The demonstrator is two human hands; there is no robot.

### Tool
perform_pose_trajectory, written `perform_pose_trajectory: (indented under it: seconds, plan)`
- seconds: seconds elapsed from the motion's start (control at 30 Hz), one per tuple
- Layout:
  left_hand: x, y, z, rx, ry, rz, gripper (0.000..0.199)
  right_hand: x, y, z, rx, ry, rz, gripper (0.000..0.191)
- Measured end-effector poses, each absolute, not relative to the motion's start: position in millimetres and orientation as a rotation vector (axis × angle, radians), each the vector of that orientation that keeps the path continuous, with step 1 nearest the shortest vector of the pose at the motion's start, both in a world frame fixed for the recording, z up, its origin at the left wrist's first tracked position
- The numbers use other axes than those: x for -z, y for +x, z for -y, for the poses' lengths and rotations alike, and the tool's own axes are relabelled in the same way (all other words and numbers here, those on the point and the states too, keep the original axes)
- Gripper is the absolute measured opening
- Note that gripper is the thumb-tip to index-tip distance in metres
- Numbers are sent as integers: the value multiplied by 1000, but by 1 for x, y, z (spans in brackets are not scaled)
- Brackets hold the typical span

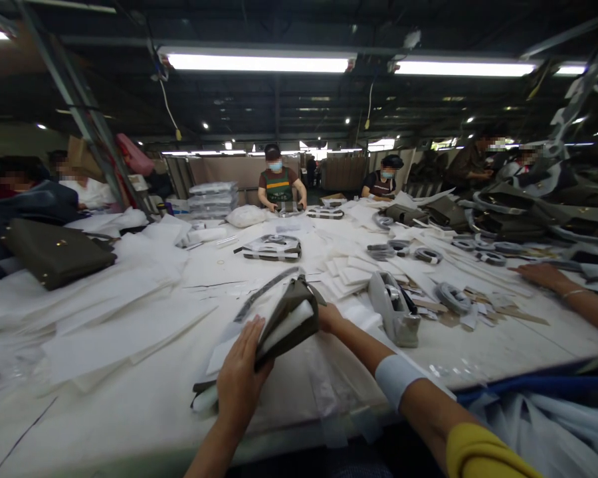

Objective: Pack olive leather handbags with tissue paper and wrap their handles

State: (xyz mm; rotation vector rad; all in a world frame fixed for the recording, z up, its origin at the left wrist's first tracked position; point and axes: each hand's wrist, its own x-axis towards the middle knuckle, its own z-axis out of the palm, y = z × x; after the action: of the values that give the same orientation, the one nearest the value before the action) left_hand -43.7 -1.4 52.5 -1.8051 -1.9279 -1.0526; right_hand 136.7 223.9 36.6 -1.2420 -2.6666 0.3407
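Table (pixel 144 392) below, left hand (pixel 240 378) and right hand (pixel 329 318) flank a bag (pixel 295 300).

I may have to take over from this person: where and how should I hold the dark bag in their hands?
Probably by the outer edges of the bag, one hand from each side, much as the left hand and right hand are placed: it sits tilted and gapes around white padding, so a one-handed pull might spread it.

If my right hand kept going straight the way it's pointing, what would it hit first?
The dark bag, which your right hand already seems to touch; its fingertips are hidden, so depth there is unclear.
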Motion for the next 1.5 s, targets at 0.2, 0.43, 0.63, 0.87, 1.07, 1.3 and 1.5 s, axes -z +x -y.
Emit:
perform_pose_trajectory:
  seconds: [0.2,0.43,0.63,0.87,1.07,1.3,1.5]
  plan:
    - [-72,-59,5,1213,-1573,2207,66,-44,111,-263,-577,-1302,2644,28]
    - [-67,-57,7,1210,-1571,2193,69,-44,140,-223,-459,-1177,2486,32]
    - [-67,-57,5,1176,-1582,2191,72,-20,179,-136,-333,-957,2617,51]
    - [-47,-30,0,924,-1929,1795,74,-3,179,-112,-249,-825,2610,41]
    - [-33,-14,3,649,-2038,1680,75,-4,208,-101,-256,-923,2338,20]
    - [-21,-8,4,577,-2029,1595,62,-65,247,-62,-172,-718,2229,21]
    - [-16,-13,10,535,-2022,1539,59,-89,224,-82,132,-400,2637,57]
